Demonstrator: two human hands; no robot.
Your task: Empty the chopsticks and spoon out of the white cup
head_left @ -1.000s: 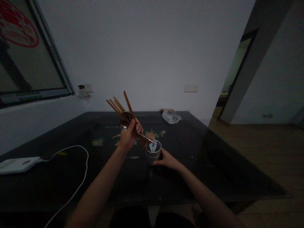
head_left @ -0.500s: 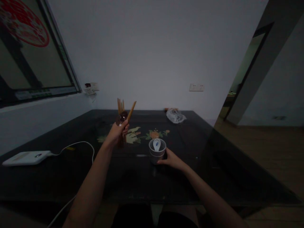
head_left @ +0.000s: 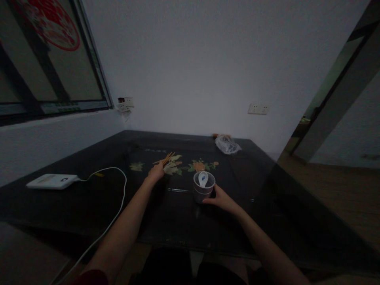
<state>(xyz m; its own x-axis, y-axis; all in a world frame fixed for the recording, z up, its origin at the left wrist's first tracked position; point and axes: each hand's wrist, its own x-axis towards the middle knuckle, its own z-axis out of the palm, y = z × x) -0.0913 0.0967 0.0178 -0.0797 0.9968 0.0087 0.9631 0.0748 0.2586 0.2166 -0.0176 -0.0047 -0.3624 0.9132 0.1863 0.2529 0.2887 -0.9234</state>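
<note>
My left hand (head_left: 156,173) is low on the dark table (head_left: 89,206), closed around a bundle of wooden chopsticks (head_left: 166,158) whose tips point away over a flower pattern. Spoons held with them earlier are not clear in this dim view. My right hand (head_left: 221,196) grips the side of stacked pale bowls (head_left: 203,187); a white spoon with a blue mark (head_left: 203,178) lies inside the top one. A thin metal utensil (head_left: 179,190) lies on the table between my hands.
A white flat device (head_left: 52,181) with a white cable (head_left: 120,202) sits at the table's left. A crumpled plastic bag (head_left: 227,144) lies at the far edge by the wall. A window is at left, a doorway at right.
My left hand came down from raised height to the tabletop and moved left and away with the chopsticks. The right hand stayed on the bowls. The camera turned left.
</note>
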